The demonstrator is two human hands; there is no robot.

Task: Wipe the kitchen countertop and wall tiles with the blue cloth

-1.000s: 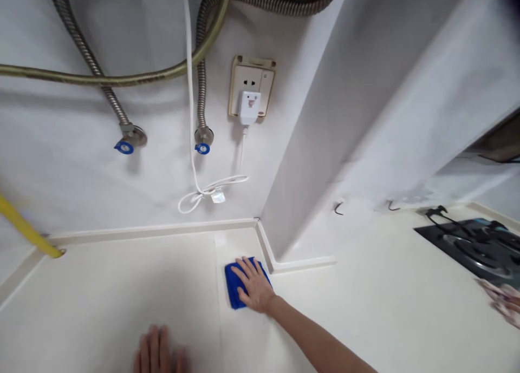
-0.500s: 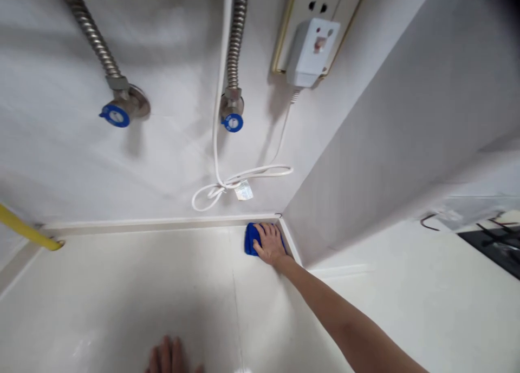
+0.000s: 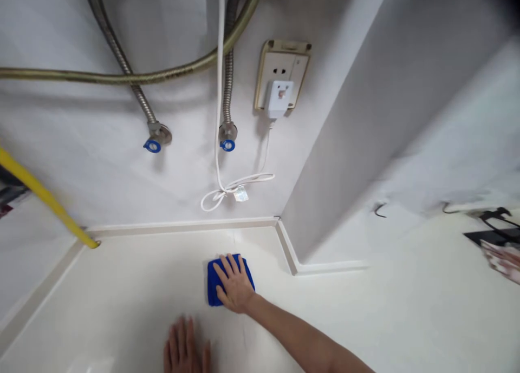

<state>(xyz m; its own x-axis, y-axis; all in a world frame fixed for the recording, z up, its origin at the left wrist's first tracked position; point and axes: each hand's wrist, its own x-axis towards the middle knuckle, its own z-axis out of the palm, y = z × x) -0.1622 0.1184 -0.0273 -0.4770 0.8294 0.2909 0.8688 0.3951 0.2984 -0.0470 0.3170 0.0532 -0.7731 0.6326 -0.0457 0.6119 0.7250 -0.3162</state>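
Note:
A folded blue cloth (image 3: 215,286) lies on the white countertop (image 3: 134,286). My right hand (image 3: 235,287) rests palm down on top of it, fingers spread and pressing it flat. At the bottom edge, left of the cloth, my left hand (image 3: 184,348) is partly in view. Its fingers are stretched out over the counter and hold nothing; whether they touch the surface I cannot tell.
Behind the counter, the wall carries two valves with blue handles (image 3: 153,145), a plugged-in adapter (image 3: 279,98) and a looped white cord (image 3: 217,194). A yellow hose (image 3: 44,197) enters the counter at left. A wall column (image 3: 345,162) juts out at right, beside a hook (image 3: 379,209).
My right hand has drawn the blue cloth out of the back corner, toward me and to the left. My left hand shows more at the bottom. The view has shifted and takes in more wall.

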